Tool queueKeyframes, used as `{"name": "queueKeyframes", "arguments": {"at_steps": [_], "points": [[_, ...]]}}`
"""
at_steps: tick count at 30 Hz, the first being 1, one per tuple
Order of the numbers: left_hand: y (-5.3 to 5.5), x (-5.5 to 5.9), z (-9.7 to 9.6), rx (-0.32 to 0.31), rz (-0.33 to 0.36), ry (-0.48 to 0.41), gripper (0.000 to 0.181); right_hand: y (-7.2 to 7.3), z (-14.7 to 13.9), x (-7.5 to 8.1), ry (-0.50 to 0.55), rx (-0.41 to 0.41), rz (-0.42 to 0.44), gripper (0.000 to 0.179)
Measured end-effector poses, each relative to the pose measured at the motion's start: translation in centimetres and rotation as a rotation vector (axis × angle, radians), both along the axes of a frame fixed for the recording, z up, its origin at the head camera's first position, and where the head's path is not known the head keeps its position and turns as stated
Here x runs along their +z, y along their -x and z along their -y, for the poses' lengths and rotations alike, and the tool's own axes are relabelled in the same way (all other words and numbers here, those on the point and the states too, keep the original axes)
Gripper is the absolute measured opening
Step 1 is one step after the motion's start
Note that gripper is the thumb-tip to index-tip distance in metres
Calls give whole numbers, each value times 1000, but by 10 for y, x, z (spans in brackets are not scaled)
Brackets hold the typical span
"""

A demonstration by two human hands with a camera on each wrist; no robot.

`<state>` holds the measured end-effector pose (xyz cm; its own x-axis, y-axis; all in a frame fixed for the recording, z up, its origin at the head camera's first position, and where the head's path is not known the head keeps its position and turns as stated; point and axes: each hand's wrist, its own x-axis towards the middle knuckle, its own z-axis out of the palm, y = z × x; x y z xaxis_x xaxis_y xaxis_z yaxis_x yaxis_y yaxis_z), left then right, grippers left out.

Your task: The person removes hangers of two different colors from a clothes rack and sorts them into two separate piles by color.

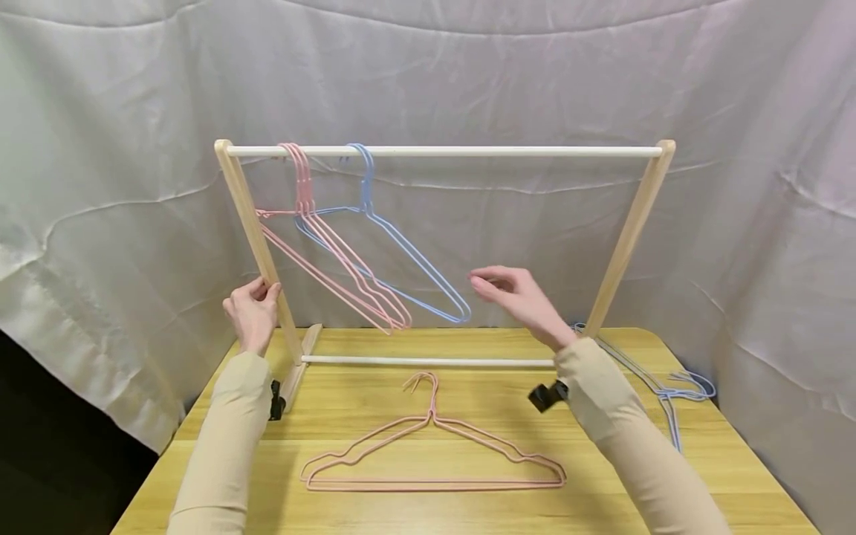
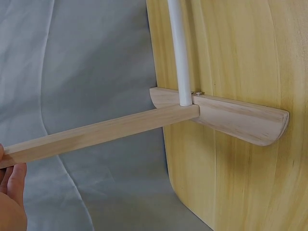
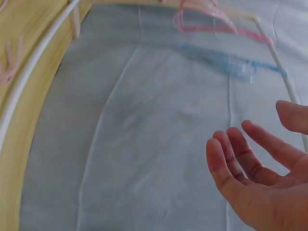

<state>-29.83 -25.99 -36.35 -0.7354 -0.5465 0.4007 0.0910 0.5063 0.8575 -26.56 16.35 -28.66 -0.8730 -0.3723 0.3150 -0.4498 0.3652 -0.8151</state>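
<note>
My left hand (image 1: pixel 253 316) pinches the left wooden post (image 1: pixel 249 215) of a clothes rack, about halfway down. In the left wrist view, that hand's fingers (image 2: pixel 17 185) meet the post from below. My right hand (image 1: pixel 524 301) is in the air under the white top rail (image 1: pixel 508 151), holding nothing, its fingers loosely bent. Nearest to it are the blue hangers (image 1: pixel 417 258), which hang from the rail just to its left. Farther left, several pink hangers (image 1: pixel 348 260) hang close together. In the right wrist view the blue hangers (image 3: pixel 231 65) look blurred.
Pink hangers (image 1: pixel 435 487) lie overlapped on the wooden table (image 1: pixel 374 405), in front of the rack's lower white bar (image 1: pixel 428 362). Other blue hangers (image 1: pixel 669 394) lie at the table's right side, partly behind my right arm. A grey curtain (image 1: pixel 535 82) hangs behind the rack.
</note>
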Motion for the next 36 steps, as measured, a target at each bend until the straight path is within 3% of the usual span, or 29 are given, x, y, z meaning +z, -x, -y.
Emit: {"name": "queueKeyframes", "arguments": {"at_steps": [5, 9, 14, 22, 31, 36], "points": [[-2, 0, 1, 6, 12, -5, 36, 12, 41, 16, 46, 76, 47, 35], [-2, 1, 1, 5, 5, 3, 35, 14, 58, 21, 70, 61, 69, 30], [-1, 1, 0, -2, 8, 6, 34, 16, 67, 24, 119, 13, 53, 24], [-1, 2, 0, 2, 12, 3, 34, 17, 73, 28, 144, 21, 56, 22], [0, 1, 0, 3, 12, -2, 32, 14, 74, 27, 112, -103, -37, 19], [1, 1, -1, 3, 7, -1, 32, 13, 73, 28, 172, -160, -42, 17]]}}
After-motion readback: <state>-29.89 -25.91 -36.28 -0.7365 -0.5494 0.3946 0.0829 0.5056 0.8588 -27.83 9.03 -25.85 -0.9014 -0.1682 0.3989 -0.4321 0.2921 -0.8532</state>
